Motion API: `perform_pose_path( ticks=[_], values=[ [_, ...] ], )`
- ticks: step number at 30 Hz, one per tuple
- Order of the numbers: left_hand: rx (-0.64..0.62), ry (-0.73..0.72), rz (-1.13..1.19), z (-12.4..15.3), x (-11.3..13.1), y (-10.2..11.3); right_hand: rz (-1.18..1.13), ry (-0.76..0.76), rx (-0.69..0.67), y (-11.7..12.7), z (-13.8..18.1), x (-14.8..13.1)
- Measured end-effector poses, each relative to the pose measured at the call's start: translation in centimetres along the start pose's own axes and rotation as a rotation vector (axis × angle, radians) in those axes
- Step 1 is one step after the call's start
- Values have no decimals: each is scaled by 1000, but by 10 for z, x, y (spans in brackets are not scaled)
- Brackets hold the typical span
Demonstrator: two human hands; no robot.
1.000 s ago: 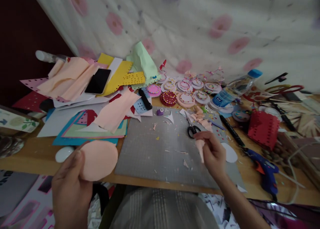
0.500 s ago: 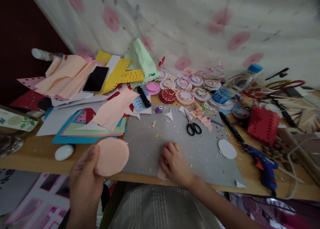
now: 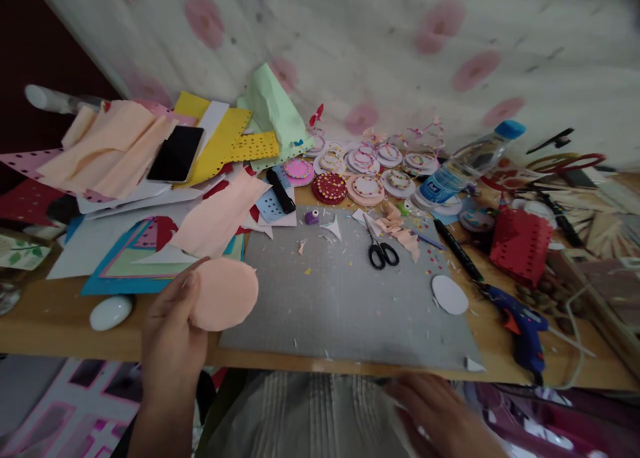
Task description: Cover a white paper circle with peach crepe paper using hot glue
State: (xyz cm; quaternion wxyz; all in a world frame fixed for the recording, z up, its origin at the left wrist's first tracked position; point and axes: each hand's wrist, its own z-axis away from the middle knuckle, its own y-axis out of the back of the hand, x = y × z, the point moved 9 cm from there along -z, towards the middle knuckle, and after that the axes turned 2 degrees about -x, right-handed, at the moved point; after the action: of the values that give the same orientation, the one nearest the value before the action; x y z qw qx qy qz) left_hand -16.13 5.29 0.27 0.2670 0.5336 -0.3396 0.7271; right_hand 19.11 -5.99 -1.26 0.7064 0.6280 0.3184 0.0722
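Observation:
My left hand [image 3: 175,325] pinches the left edge of a peach paper circle [image 3: 226,294] between thumb and fingers, holding it up at the table's front left. The circle's outline is slightly uneven. My right hand [image 3: 440,411] is below the front edge of the table, above my lap. Motion smears its fingers, and I cannot tell whether it holds anything. On the grey cutting mat [image 3: 320,311] lie black-handled scissors [image 3: 383,254], a white paper circle [image 3: 450,295], a purple punch [image 3: 312,217] and crumpled peach scraps [image 3: 399,229].
Coloured papers are heaped at the left with a phone [image 3: 176,154] on top. Decorated discs [image 3: 365,160] crowd the back, beside a water bottle [image 3: 465,168]. A blue glue gun [image 3: 520,328] lies at the right. A white oval object [image 3: 111,313] rests at front left.
My right hand has moved from the mat, right and down past the table edge. The peach scrap under it is gone from the mat. My left hand still holds the peach circle.

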Motion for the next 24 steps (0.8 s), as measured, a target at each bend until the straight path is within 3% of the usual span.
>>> perform_pose_path(
  ticks=[3, 4, 6, 8, 10, 13, 15, 17, 19, 22, 24],
  values=[
    [3, -23, 2, 7, 9, 0, -38, 338, -38, -19, -100, -76],
    [9, -31, 4, 9, 11, 1, -14, 435, -24, -24, -120, -93],
    [12, -37, 4, 12, 15, 5, 24, 505, -28, -38, -133, -102],
    [11, -31, -4, 13, 15, 7, 33, 479, -22, -42, -112, -84],
    [15, -16, -11, 11, 11, 8, 12, 382, 21, -32, -66, -49],
    [-33, 27, -11, 4, -1, -2, -8, 174, 54, -4, 9, 7],
    [-108, 72, -13, 2, -13, -17, 41, 192, 55, 15, 36, 19],
    [-187, 107, -22, 4, -23, -35, 65, 241, 100, 30, 32, 18],
    [-267, 137, -41, 11, -32, -53, 96, 94, 133, 34, -2, 29],
    [-403, 180, -88, 24, -44, -76, 87, 43, 81, 17, -56, 29],
    [-467, 197, -127, 29, -51, -82, 86, 131, -17, 2, -60, 19]
  ],
)
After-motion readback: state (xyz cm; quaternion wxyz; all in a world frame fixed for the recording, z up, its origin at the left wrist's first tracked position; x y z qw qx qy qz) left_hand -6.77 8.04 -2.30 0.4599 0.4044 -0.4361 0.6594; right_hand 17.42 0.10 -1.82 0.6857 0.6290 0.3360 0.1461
